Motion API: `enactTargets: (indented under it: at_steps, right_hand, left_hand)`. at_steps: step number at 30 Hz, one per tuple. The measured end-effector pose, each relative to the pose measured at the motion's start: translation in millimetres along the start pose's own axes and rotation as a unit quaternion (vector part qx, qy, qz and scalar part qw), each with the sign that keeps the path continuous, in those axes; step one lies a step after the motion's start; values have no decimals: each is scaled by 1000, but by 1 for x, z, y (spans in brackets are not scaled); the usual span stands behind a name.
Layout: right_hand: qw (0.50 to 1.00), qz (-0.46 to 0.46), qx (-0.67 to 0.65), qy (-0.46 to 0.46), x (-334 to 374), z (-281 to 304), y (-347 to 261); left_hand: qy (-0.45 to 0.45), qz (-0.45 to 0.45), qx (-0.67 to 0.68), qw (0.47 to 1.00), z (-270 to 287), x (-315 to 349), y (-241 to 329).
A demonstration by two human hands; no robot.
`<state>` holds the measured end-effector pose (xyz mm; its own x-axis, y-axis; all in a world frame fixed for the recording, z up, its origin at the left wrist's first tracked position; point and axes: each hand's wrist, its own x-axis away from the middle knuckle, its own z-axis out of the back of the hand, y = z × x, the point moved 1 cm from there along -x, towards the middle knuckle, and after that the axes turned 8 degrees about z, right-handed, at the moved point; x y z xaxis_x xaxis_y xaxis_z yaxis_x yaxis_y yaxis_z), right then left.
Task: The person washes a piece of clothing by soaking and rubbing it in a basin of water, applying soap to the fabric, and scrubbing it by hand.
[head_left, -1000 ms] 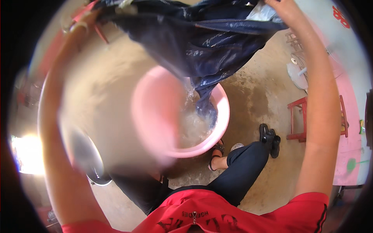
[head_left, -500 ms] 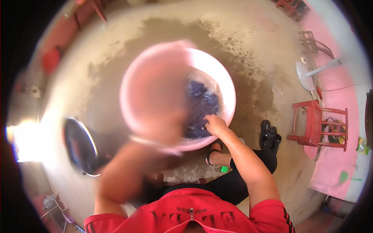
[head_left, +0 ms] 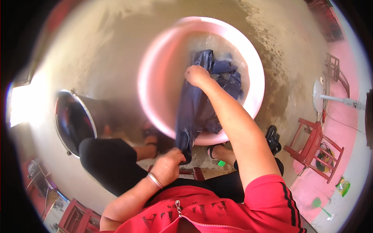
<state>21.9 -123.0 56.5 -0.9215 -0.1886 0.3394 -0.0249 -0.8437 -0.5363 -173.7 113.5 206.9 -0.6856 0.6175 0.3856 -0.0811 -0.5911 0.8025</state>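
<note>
A dark blue wet garment [head_left: 189, 103] is stretched between my hands, running from inside a large pink basin [head_left: 254, 83] over its near rim toward my lap. Closed on its lower end, close to my knees, is my left hand [head_left: 168, 167], with a silvery bangle at the wrist. My right hand [head_left: 197, 75] grips the cloth farther up, above the middle of the basin. More of the bunched blue cloth lies in cloudy water on the basin's right side. What kind of garment it is, I cannot tell.
To the left stands a round dark vessel with a shiny rim [head_left: 93, 120]. At the right are a red wooden stool [head_left: 314, 145], a white fan [head_left: 319, 95] and black slippers [head_left: 273, 140]. A small green object [head_left: 221, 163] lies by my foot. Wet patches mark the concrete floor.
My left hand, blurred over the basin before, has come down near my lap with the garment's end. My right hand has moved up from the near rim, and the cloth is now stretched out.
</note>
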Motion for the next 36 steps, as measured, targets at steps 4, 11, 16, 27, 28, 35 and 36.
enactTargets:
  at_steps: [4, 11, 16, 27, 28, 35, 36]
  right_hand:
    - [983, -156, 52, -84, -33, -46, -6]
    - [956, -168, 118, -208, -41, -57, -6]
    - [969, -83, 202, -115, -26, 4, -31]
    - [697, -178, -477, 505, 126, 175, 45]
    - [685, -175, -481, 518, 137, 184, 44]
    - [627, -77, -512, 582, 198, 240, 65]
    - [614, -74, -518, 591, 202, 247, 56]
  left_hand:
    - [-53, 15, 6, 998, -8, 8, -8]
    - [-109, -9, 72, 991, -6, 17, -22]
    - [-23, -32, 118, 992, 3, 12, -26]
    - [311, -36, -43, 949, 66, -3, 13]
    - [311, -56, -55, 947, 75, -4, 22]
    - [21, 72, 112, 991, 136, 5, 105]
    - [-17, 89, 177, 980, 145, 5, 116]
